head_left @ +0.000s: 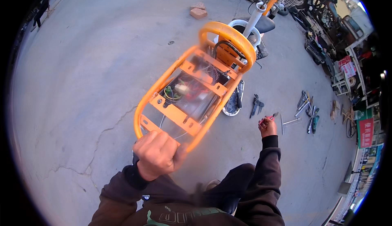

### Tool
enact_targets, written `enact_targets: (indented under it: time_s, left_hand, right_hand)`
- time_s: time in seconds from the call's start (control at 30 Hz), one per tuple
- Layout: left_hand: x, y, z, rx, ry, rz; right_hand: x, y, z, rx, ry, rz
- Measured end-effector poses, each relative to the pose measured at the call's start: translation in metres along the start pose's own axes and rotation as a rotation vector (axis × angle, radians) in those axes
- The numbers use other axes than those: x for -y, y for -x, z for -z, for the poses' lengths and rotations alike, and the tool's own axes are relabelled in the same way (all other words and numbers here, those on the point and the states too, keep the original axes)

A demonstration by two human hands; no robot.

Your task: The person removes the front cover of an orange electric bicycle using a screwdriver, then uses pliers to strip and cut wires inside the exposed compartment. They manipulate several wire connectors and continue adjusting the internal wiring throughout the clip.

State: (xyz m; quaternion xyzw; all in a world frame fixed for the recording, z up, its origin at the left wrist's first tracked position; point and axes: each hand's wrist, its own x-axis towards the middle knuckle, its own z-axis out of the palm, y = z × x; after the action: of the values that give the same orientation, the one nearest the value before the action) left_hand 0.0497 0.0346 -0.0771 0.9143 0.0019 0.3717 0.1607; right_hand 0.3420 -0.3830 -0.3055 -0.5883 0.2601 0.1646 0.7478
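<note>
My left hand [157, 151] is wrapped round the near end of an orange tubular frame [174, 115], which looks like the rear rack of an electric bike. Between its crossbars, a battery-like dark box [200, 103] and several loose wires [170, 93] show, partly hazed by a blur over the picture. Off to the right, low over the concrete, my right hand [268, 127] is closed round red-handled pliers [275, 114]; only their grey tip and part of the handles show. A hex key set [256, 105] lies just beyond that hand.
Several hand tools [308, 107] and a T-handle wrench [291, 121] lie on the ground at the right. A black-and-white tray-like part [232, 105] sits beside the frame. Bricks [198, 12] lie farther off. Stacked scrap and bike parts line the right side; a person [41, 9] stands far left.
</note>
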Motion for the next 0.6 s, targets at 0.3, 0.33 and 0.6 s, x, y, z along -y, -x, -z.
enact_targets:
  time_s: [0.3,0.33,0.6]
  left_hand:
    - [0.003,0.006,0.003,0.023,0.014,-0.033]
    - [0.003,0.006,0.002,0.023,0.016,-0.037]
    - [0.001,0.002,0.004,0.03,0.008,-0.026]
  right_hand:
    - [0.086,0.273,-0.16,0.261,0.382,0.212]
    - [0.079,0.282,-0.167,0.29,0.383,0.272]
    - [0.03,0.287,-0.145,0.443,0.336,0.25]
